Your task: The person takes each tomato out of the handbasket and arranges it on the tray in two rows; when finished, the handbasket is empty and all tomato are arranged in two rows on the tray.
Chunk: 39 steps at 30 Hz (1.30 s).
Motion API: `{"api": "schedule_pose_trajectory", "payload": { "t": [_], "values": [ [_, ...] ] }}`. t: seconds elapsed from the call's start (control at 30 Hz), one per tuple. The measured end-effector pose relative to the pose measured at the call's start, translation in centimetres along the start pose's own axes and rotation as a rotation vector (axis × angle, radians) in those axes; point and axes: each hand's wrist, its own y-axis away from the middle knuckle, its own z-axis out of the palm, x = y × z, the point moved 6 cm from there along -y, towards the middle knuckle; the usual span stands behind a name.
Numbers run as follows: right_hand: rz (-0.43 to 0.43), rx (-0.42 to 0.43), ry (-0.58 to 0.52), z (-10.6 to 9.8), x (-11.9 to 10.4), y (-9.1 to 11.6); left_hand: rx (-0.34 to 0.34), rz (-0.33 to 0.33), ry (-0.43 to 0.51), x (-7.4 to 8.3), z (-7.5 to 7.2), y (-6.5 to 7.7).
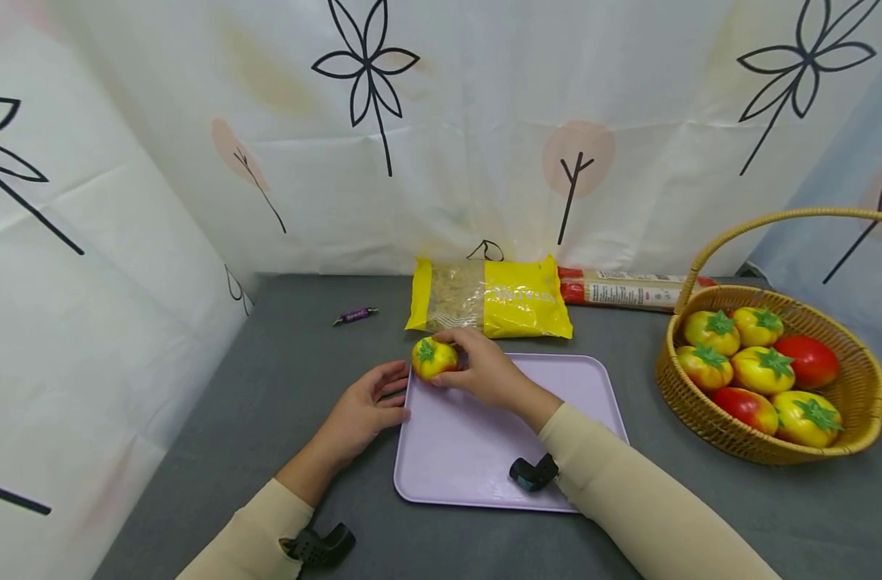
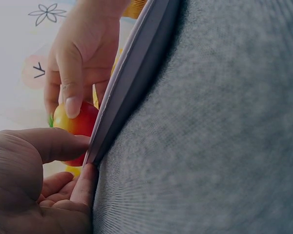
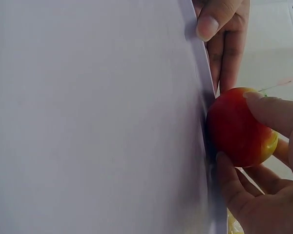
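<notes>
- Right hand point(image 1: 477, 372): grip clamped on a yellow-and-red fruit point(image 1: 432, 356), thumb and fingertips on opposing sides.
- Fruit: at the upper left corner of the lilac tray point(image 1: 477, 451), centre of the frame; whether its weight rests there cannot be told.
- Left hand point(image 1: 368, 409): grip apart, relaxed fingers touching the tray's left rim.
- Step in hand: apparently positioning the fruit; the next move seems to call for a gentle release, lest it roll.
- Right of the frame: wicker basket point(image 1: 709, 431) of similar fruits on the grey tabletop point(image 1: 296, 362).
</notes>
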Motion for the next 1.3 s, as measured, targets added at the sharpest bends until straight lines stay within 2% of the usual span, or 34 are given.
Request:
{"api": "schedule_pose_trajectory", "payload": {
  "t": [0.4,0.6,1.0,1.13,1.3],
  "values": [
    [0.035,0.001,-0.018,-0.3,0.6,0.4,0.008,-0.009,-0.018,-0.1,0.1,-0.2],
    [0.019,-0.014,-0.044,-1.1,0.4,1.1,0.014,-0.012,-0.026,0.0,0.1,-0.2],
    [0.032,-0.041,-0.124,-4.0,0.0,3.8,0.023,-0.015,-0.040,0.0,0.0,0.0],
    [0.005,-0.034,-0.156,-5.1,-0.2,4.8,0.018,-0.013,-0.036,0.0,0.0,-0.1],
    [-0.022,-0.026,-0.262,-6.7,-0.3,6.1,0.017,-0.013,-0.040,-0.1,-0.1,-0.1]
  ]
}}
